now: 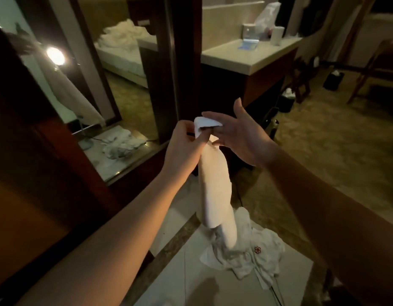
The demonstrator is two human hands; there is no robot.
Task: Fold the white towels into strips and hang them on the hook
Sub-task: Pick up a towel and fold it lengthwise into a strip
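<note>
The folded white towel strip (214, 184) hangs in mid-air between the two hands, its top end draped over at fingertip height and its lower end dangling just above a crumpled white towel with a red emblem (252, 255) on the pale tiled floor (191, 283) below the forearms. The left hand (184, 146) has its fingers curled around the strip's upper part, pinching it near the folded-over top. The right hand (239, 133) is spread wide, palm turned toward the left, thumb up; only its straight fingertips touch the towel's top fold, and nothing is gripped. The strip's long edges hang free, clear of the dark wooden door frame (182, 62) just beyond the hands. Left of the left hand stands a glass panel (116, 89) with a lamp's reflection. Beyond the right hand a white-topped counter (246, 56) juts out, its corner edge near the fingers. Further right of the right hand the carpeted floor (323, 133) lies open toward wooden chairs (376, 69).
</note>
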